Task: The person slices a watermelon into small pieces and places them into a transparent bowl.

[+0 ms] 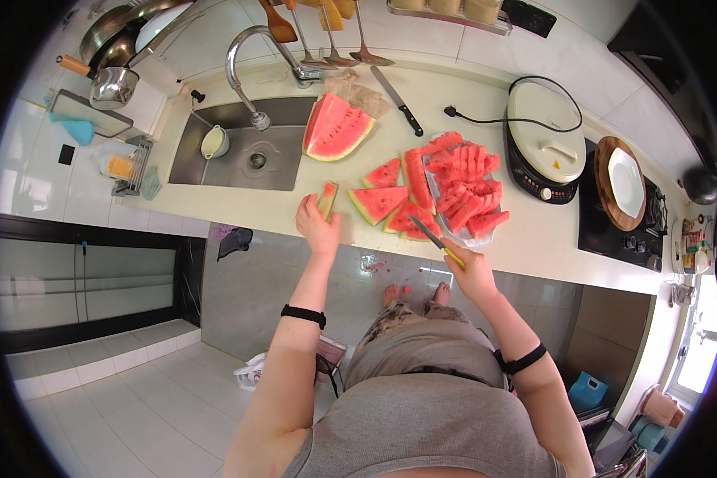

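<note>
My left hand [318, 224] grips a narrow strip of watermelon rind [328, 200] with a little red flesh on it, over the front of the counter. In my right hand [474, 272] is a small paring knife [428, 232] with a yellow-green handle, its blade angled over the watermelon slices [377, 203]. Several of these wedges lie between my hands, rind attached. Behind the blade, cut watermelon sticks [469, 176] are heaped on a white plate [486, 241]. A large watermelon wedge [337, 128] rests beside the sink, its flesh facing me.
A black-handled kitchen knife [397, 100] lies toward the back wall. Left is a steel sink [281, 173] holding a small white container [215, 142] under a tall faucet [233, 63]. An electric griddle [544, 137] with its cord on top stands right, before the stove [597, 233]. Red scraps [373, 263] dot the floor.
</note>
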A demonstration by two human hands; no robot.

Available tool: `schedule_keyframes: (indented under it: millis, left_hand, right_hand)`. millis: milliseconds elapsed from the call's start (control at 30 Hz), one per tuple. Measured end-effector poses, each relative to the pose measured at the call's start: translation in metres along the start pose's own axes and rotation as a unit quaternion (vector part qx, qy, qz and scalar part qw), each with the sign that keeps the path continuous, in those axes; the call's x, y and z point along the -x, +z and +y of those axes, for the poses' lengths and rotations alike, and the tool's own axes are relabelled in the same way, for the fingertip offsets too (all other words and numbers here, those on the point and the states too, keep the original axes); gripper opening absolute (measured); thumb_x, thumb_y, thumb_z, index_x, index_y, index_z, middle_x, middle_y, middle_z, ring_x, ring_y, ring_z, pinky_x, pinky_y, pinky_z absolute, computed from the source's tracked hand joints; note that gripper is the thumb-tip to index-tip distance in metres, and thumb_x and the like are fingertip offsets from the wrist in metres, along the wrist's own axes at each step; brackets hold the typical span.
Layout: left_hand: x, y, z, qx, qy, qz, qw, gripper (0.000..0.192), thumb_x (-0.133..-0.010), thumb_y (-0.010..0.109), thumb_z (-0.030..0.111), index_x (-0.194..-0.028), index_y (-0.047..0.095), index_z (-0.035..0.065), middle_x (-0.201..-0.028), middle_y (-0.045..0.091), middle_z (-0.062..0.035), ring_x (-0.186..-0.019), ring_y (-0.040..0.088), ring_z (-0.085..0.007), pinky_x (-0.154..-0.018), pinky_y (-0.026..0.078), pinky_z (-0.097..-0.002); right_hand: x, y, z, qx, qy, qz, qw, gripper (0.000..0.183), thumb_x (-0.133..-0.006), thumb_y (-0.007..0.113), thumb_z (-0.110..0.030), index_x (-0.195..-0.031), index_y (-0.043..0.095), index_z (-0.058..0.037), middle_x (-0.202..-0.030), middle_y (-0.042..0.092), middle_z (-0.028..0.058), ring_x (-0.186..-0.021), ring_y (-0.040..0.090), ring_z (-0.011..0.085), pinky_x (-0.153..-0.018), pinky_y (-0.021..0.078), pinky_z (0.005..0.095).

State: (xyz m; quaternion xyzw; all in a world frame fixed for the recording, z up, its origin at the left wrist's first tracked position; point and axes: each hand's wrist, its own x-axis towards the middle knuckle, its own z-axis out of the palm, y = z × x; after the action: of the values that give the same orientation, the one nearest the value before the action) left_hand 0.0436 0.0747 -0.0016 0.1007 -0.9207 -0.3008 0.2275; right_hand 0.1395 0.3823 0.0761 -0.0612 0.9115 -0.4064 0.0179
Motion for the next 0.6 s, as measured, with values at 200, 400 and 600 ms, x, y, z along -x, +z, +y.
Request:
schedule_keyframes:
  millis: [200, 400, 600]
  left_hand:
    - [-0.028, 0.008, 0.029, 0.027, 0.014, -0.259, 0.965, 0.069, -0.064, 0.068, 0.010, -0.127, 0.038, 0.0039, -0.129, 0.041, -0.0183, -0.122, 0.037, -0.0352, -0.100, 0.033, -0.0413]
    - [-0.063, 0.026, 0.010, 0.078, -0.032, -0.434, 0.897, 0.067, -0.064, 0.068, 0.011, -0.125, 0.042, 0.0008, -0.124, 0.049, -0.0198, -0.116, 0.047, -0.0295, -0.096, 0.039, -0.0347]
    - [-0.075, 0.026, 0.008, 0.072, -0.075, -0.496, 0.862, 0.052, -0.063, 0.068, 0.009, -0.112, 0.053, -0.0008, -0.111, 0.058, -0.0158, -0.105, 0.055, -0.0246, -0.089, 0.043, -0.0319]
  right_hand:
    - [0.004, -0.003, -0.001, -0.004, 0.013, 0.003, 1.000, 0.039, -0.080, 0.058, -0.013, -0.118, 0.057, -0.0189, -0.082, 0.064, 0.0149, -0.072, 0.061, 0.0319, -0.065, 0.0488, 0.0382]
    - [0.013, -0.009, 0.002, -0.005, 0.034, 0.005, 0.999, 0.038, -0.080, 0.059, -0.014, -0.117, 0.058, -0.0184, -0.085, 0.065, 0.0148, -0.074, 0.062, 0.0315, -0.066, 0.0493, 0.0379]
    - [0.017, -0.022, -0.001, 0.005, 0.073, 0.001, 0.997, 0.036, -0.080, 0.059, -0.012, -0.116, 0.058, -0.0137, -0.089, 0.064, 0.0175, -0.079, 0.063, 0.0321, -0.070, 0.0491, 0.0357]
